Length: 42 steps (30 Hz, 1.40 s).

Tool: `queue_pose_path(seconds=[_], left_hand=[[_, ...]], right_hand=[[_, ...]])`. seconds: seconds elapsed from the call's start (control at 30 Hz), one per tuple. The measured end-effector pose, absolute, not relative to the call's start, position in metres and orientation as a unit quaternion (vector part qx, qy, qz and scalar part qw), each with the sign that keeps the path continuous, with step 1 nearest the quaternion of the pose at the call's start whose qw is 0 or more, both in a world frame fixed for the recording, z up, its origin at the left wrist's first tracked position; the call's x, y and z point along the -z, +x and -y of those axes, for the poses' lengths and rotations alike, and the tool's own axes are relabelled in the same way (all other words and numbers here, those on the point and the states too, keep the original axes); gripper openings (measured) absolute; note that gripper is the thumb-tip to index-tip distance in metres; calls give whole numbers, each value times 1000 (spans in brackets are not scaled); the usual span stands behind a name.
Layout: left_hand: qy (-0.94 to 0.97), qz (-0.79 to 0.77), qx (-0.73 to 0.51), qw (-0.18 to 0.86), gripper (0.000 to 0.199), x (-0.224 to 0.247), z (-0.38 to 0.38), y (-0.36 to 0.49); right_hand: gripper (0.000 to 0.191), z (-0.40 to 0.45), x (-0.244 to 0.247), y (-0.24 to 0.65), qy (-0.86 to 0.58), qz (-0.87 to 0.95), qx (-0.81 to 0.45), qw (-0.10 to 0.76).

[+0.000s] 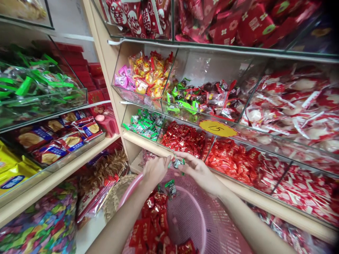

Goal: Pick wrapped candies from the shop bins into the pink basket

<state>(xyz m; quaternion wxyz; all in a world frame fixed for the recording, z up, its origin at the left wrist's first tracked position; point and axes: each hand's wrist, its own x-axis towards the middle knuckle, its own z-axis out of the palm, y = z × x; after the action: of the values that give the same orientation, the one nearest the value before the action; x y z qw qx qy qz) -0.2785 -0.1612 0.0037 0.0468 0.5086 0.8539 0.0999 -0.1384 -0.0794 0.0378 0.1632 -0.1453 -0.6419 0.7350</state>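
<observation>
My right hand (197, 173) holds a small green-and-clear wrapped candy (178, 162) between thumb and fingers, above a pink plastic basket (205, 218). My left hand (156, 170) is closed right beside that candy, over the basket's far rim; what its fingertips pinch, if anything, is hidden. Inside the basket lie red wrapped candies (148, 229) in a heap on the left. Another green-wrapped candy (171, 188) shows just below my hands, by the basket's inner ring.
Ahead are glass-fronted shelf bins with green candies (147, 123), dark red candies (182, 139) and bright red candies (233, 158). A yellow tag (217, 128) marked 15 hangs above them. At left, a wooden shelf edge (60, 164) juts out, with a woven basket (116, 195) below.
</observation>
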Motion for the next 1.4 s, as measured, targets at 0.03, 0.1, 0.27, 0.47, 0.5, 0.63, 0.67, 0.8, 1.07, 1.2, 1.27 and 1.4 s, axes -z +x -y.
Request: queue_pose_path(seconds=[0.03, 0.1, 0.27, 0.47, 0.5, 0.63, 0.67, 0.8, 1.07, 1.2, 1.27, 1.4], left_hand=[[515, -850, -98, 50, 50, -5, 161, -279], [517, -849, -95, 56, 50, -6, 162, -278], [502, -858, -96, 47, 64, -7, 163, -278], [510, -853, -97, 50, 58, -6, 163, -278], [509, -854, -97, 49, 58, -6, 163, -278], [508, -854, -98, 44, 57, -7, 163, -277], [509, -854, -99, 44, 56, -7, 163, -277], [514, -850, -100, 45, 55, -8, 164, -277], [514, -850, -103, 43, 60, -8, 163, -278], [502, -857, -111, 16, 63, -1, 160, -277], [498, -860, -115, 7, 63, 1, 160, -277], [495, -861, -118, 3, 62, 1, 160, -278]], right_hand=[[42, 79, -37, -138, -135, 637, -745, 149], [47, 77, -33, -137, -121, 626, -755, 152], [30, 72, -30, -140, -123, 649, -734, 160], [32, 73, -37, -136, -142, 680, -706, 138], [33, 73, -38, -135, -152, 684, -701, 135], [33, 74, -41, -136, -181, 694, -686, 126], [33, 75, -42, -136, -188, 693, -685, 126], [35, 75, -42, -139, -204, 692, -681, 128], [33, 69, -36, -138, -179, 747, -630, 114], [27, 67, -16, -135, -147, 818, -546, 102], [23, 68, -3, -135, -147, 841, -516, 73], [18, 72, 12, -139, -145, 838, -525, 34]])
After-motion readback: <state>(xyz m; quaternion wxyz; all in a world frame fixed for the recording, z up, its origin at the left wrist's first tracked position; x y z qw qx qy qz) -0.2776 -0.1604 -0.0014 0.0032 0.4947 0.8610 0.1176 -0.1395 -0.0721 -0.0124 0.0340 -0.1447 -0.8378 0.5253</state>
